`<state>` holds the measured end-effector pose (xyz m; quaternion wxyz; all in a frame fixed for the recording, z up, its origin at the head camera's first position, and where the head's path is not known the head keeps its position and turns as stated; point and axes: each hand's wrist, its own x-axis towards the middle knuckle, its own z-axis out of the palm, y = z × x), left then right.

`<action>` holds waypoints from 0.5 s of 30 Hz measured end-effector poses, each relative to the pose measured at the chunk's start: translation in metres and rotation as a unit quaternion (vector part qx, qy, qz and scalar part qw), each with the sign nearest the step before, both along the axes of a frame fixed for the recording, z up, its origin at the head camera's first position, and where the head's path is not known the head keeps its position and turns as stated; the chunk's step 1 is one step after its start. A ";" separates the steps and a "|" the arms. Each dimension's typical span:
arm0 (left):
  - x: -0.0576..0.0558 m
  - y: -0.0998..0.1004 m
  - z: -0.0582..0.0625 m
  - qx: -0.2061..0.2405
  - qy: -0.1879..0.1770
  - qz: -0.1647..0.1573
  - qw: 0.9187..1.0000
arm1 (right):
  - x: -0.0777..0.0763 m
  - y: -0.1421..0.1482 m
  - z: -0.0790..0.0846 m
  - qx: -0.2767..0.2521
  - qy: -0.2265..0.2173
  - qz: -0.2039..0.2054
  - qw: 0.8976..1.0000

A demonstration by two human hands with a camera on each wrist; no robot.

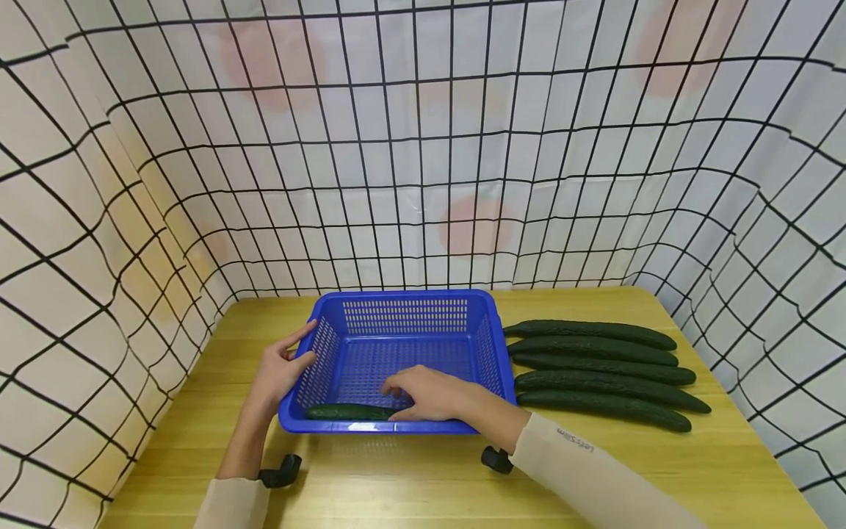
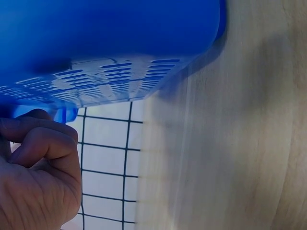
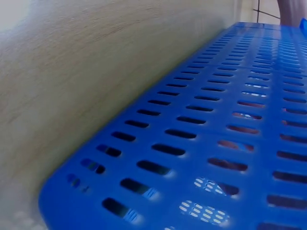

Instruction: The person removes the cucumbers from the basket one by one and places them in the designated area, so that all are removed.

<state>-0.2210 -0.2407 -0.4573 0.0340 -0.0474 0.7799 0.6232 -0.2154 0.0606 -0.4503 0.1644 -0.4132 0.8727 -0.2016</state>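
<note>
Along the near wall of a blue plastic basket (image 1: 407, 340) lies a dark green cucumber (image 1: 346, 412), its right part hidden by my right hand. My right hand (image 1: 432, 393) is inside the basket, just over that cucumber. Its fingers are loosely bent, with a gap between thumb and fingertips. My left hand (image 1: 280, 371) holds the basket's left rim, thumb and fingers on the edge; its bent fingers (image 2: 50, 143) show in the left wrist view. Through the slotted basket wall (image 3: 201, 110), the right wrist view gives only bits of hand and dark shapes.
Several cucumbers (image 1: 604, 371) lie side by side on the wooden table (image 1: 396, 485), right of the basket. A black wire grid (image 1: 449, 158) with pale sheeting behind it encloses the back and sides. Black wrist devices (image 1: 283, 472) sit on both wrists.
</note>
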 end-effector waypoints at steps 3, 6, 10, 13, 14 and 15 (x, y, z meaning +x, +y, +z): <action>0.000 0.000 0.000 0.002 -0.004 0.001 1.000 | 0.001 0.001 -0.001 0.018 -0.011 0.004 1.000; 0.000 -0.001 -0.001 0.002 -0.010 0.002 1.000 | 0.002 0.002 0.000 0.033 -0.029 0.007 0.999; 0.000 -0.002 -0.002 0.001 -0.013 0.004 1.000 | 0.002 0.001 0.001 0.048 -0.050 0.014 0.997; 0.000 -0.003 -0.002 -0.001 -0.012 0.005 1.000 | 0.001 0.000 0.002 0.059 -0.048 0.027 0.997; 0.000 -0.003 -0.002 0.000 -0.012 0.005 1.000 | 0.000 0.000 0.002 0.061 -0.045 0.031 0.997; 0.000 -0.003 -0.002 0.000 -0.013 0.005 1.000 | 0.000 0.000 0.003 0.063 -0.040 0.033 0.997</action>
